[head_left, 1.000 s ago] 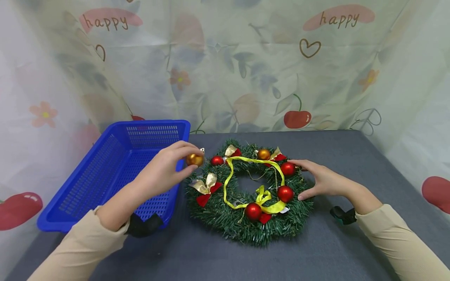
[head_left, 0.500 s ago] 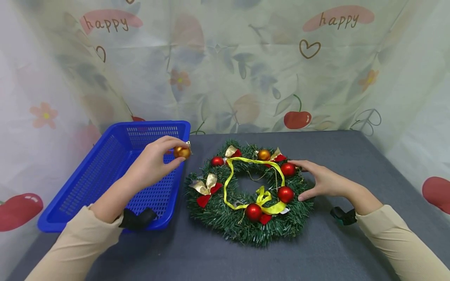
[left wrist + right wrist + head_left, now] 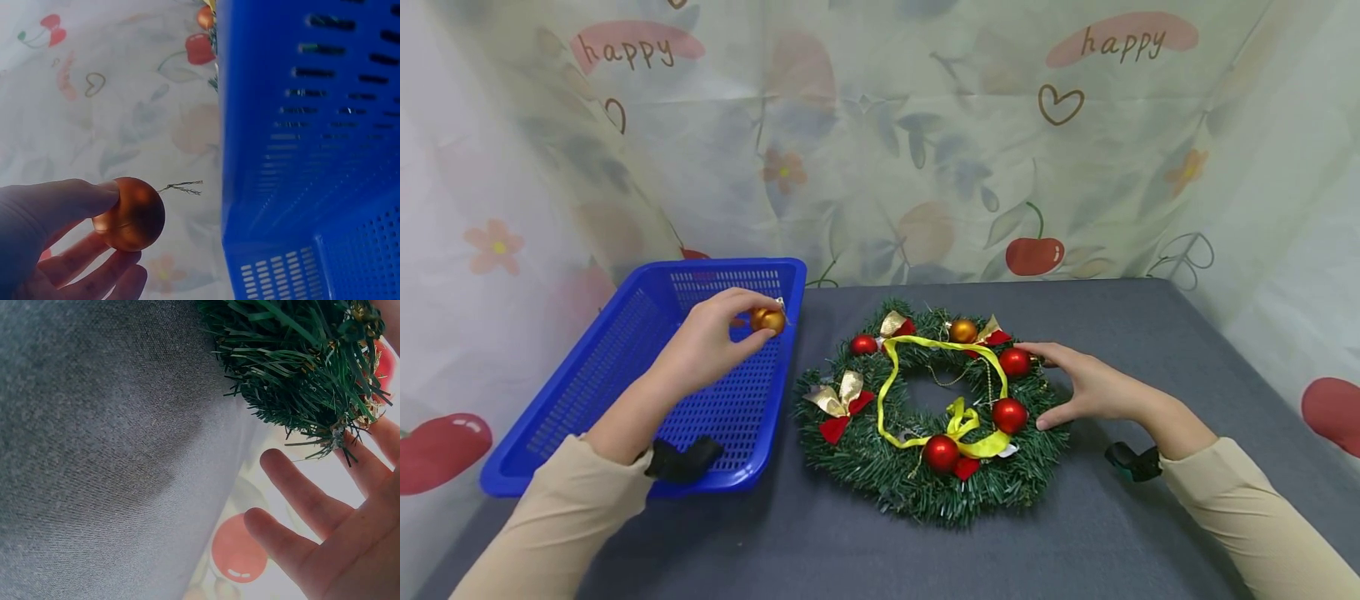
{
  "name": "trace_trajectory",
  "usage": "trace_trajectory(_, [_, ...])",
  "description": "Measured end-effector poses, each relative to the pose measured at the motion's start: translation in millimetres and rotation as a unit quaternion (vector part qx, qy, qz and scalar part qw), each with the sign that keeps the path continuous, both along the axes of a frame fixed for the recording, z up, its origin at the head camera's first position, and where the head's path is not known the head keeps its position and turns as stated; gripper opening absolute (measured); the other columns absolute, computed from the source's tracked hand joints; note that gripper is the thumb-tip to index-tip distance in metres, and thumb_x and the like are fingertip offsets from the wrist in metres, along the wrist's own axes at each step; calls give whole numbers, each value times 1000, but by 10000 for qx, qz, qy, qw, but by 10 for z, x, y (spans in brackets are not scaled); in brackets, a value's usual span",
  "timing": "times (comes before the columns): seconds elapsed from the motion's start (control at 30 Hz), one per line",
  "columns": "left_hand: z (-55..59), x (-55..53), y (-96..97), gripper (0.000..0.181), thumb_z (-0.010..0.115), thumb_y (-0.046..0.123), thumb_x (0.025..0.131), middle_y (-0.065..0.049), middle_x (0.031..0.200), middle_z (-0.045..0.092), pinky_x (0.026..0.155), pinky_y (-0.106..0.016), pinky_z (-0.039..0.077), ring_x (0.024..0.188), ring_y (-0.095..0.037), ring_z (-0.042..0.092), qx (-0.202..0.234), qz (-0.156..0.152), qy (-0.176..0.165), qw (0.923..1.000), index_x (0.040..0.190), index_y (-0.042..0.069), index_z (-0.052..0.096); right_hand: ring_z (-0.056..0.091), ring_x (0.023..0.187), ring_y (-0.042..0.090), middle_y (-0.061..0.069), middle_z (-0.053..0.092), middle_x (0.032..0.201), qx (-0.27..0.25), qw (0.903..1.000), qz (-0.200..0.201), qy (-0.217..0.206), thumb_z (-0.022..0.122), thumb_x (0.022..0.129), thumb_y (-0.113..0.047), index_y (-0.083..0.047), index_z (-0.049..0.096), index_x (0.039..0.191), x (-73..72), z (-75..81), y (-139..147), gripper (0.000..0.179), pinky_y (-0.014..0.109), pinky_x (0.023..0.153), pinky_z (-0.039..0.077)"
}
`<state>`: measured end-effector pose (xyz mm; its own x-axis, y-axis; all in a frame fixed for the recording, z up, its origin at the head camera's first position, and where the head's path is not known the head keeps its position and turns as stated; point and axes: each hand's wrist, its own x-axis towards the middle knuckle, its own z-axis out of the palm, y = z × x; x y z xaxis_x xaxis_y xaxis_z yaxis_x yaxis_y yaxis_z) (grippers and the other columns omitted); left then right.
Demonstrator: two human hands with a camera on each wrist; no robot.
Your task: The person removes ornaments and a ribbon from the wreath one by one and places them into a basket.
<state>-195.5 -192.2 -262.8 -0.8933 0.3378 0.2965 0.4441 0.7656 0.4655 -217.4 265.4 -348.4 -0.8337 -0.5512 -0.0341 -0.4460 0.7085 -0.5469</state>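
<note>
Over the blue basket (image 3: 786,367), my left hand (image 3: 703,337) pinches a gold Christmas ball (image 3: 767,321) between thumb and fingers. The left wrist view shows the gold ball (image 3: 132,215) with a thin string at its top, beside the basket wall (image 3: 250,125). A green Christmas wreath (image 3: 865,475) lies on the table, with red balls, one gold ball (image 3: 963,330), gold-and-red bows and a yellow ribbon (image 3: 887,392) on it. My right hand (image 3: 1093,385) rests at the wreath's right edge, fingers spread; in the right wrist view they are straight beside the green needles (image 3: 300,375).
A dark grey cloth (image 3: 880,567) covers the table. Behind it hangs a patterned curtain (image 3: 865,167) with fruit and flower prints, also along both sides. The basket stands left of the wreath, with a narrow gap between them.
My left hand has carried the gold ball leftward from the wreath's left edge to over the basket. The right hand and the wreath have stayed in place.
</note>
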Motion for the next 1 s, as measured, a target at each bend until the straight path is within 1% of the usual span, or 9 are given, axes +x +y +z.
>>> trace_trajectory(0.4, [3, -81, -122, 31, 64, 3, 86, -20, 117, 60, 89, -51, 50, 106, -34, 58, 1, 203, -18, 9998, 116, 0, 61, 44, 123, 42, 20, 36, 144, 17, 10000, 42, 70, 79, 69, -43, -10, 29, 145, -7, -13, 2, 96, 61, 97, 38])
trace_trajectory(0.67, [-29, -175, -211, 30, 62, 2, 86, -22, 119, 59, 90, -51, 50, 107, -37, 58, 46, 293, -133, 9995, 116, -2, 61, 44, 124, 41, 20, 37, 144, 7, 10000, 59, 78, 79, 69, -43, -10, 30, 145, -8, -16, 3, 96, 60, 98, 38])
trace_trajectory(0.83, [-74, -245, -288, 30, 62, 3, 87, -24, 120, 58, 91, -51, 49, 108, -38, 57, 92, 403, -262, 9988, 117, -2, 60, 44, 124, 41, 19, 37, 143, -17, 9999, 78, 89, 79, 69, -43, -9, 30, 145, -10, -21, 4, 96, 60, 98, 38])
trace_trajectory(1.0, [-114, -298, -362, 32, 62, 7, 88, -25, 123, 56, 92, -51, 48, 110, -40, 56, 130, 584, -513, 9969, 119, -1, 59, 44, 124, 41, 20, 37, 144, -16, 9999, 81, 89, 79, 69, -43, -9, 30, 145, -13, -26, 4, 96, 59, 98, 38])
